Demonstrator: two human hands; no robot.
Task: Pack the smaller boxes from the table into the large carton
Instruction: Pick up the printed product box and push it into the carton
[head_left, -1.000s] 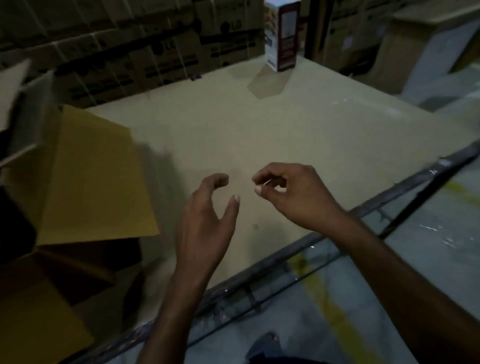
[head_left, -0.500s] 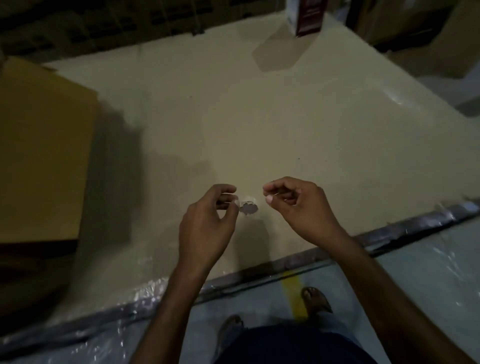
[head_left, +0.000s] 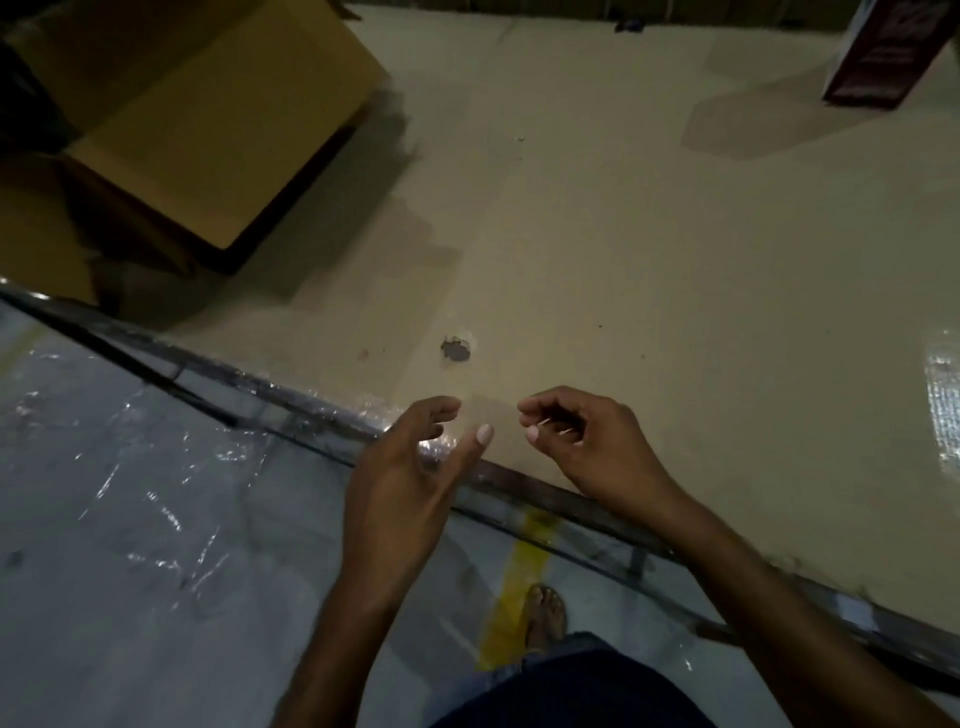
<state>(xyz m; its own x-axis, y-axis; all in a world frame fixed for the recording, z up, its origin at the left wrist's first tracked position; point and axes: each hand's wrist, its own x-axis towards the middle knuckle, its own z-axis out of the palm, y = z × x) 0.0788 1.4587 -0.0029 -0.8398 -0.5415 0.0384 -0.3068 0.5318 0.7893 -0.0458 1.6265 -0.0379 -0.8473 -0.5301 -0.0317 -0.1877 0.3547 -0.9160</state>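
Observation:
The large brown carton (head_left: 208, 119) stands at the table's far left with one flap folded out toward the middle; its inside is dark and hidden. One small dark red and white box (head_left: 883, 57) stands at the far right, cut off by the frame. Over the table's front edge, my left hand (head_left: 405, 493) hovers with fingers apart and holds nothing. My right hand (head_left: 587, 447) is just to its right, fingers curled in with thumb and forefinger pinched. Both hands are far from the box and the carton.
The beige table (head_left: 649, 249) has a small chipped hole (head_left: 456, 349) just beyond my hands. A dark metal rim (head_left: 545, 493) wrapped in plastic film edges it. Below lie grey floor, a yellow line (head_left: 519, 587) and my sandalled foot (head_left: 545, 613).
The view has tilted down and swung, so the carton reappears at upper left. My hands have drawn back to the table's front edge. My left hand has gone from a pinch to open fingers.

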